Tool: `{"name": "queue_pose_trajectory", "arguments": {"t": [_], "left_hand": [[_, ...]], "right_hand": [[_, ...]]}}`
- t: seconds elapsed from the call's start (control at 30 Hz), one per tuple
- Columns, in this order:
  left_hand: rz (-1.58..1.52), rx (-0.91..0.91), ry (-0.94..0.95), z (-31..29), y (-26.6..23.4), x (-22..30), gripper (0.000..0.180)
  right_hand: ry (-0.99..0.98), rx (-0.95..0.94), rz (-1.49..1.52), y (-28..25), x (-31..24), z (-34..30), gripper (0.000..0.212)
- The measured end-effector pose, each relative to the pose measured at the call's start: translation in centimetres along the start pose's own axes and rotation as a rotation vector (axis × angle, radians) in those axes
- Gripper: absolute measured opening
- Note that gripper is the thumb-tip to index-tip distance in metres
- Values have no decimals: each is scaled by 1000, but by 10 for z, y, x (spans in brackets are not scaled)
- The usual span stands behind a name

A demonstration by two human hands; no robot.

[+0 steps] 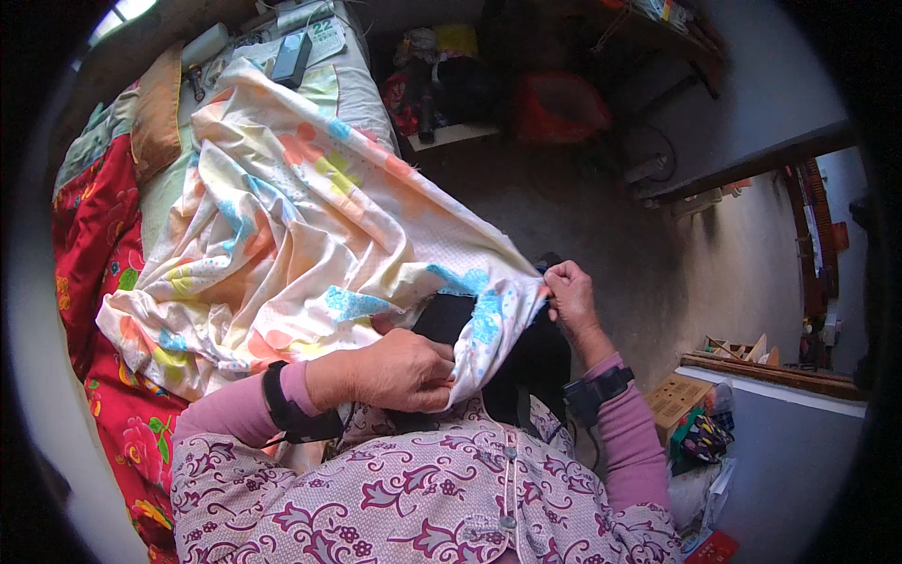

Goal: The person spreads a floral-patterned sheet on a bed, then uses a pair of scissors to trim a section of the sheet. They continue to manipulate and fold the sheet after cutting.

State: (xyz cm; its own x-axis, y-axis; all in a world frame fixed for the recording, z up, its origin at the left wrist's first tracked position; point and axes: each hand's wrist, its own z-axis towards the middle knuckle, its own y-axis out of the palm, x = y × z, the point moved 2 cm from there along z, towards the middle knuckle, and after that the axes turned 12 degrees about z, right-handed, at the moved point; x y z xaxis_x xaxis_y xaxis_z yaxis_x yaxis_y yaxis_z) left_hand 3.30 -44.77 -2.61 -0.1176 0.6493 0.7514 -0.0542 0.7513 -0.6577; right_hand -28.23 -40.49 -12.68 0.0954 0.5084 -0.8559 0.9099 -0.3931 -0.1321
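A large pale cloth (282,188) with orange, blue and yellow flower prints spreads in loose folds from the bed down to my lap. My left hand (399,368) is closed on its near edge, close to my chest. Out to the right, my right hand (570,293) pinches a corner of the same cloth between thumb and fingers. The strip between both hands hangs in a short drape over my dark trousers. Black bands wrap both my wrists. Part of the left fingertips is hidden by the hand itself.
On the left, a red flowered quilt (132,414) and an orange pillow (157,113) lie on the bed. A dark phone-like box (291,60) rests at its far end. Beyond stands a red basin (561,106). A cardboard box (678,402) and bags sit by the right wall.
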Motion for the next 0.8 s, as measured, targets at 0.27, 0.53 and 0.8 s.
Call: {"name": "queue_pose_trajectory", "arguments": {"t": [0.27, 0.53, 0.8], "left_hand": [[-144, 197, -27, 16, 6, 5, 41], [-125, 207, -562, 44, 11, -2, 42], [102, 361, -177, 36, 29, 20, 19]], "right_hand": [[142, -97, 215, 15, 19, 7, 37], [-51, -161, 359, 33, 8, 4, 12], [-14, -207, 612, 16, -13, 8, 13]]}}
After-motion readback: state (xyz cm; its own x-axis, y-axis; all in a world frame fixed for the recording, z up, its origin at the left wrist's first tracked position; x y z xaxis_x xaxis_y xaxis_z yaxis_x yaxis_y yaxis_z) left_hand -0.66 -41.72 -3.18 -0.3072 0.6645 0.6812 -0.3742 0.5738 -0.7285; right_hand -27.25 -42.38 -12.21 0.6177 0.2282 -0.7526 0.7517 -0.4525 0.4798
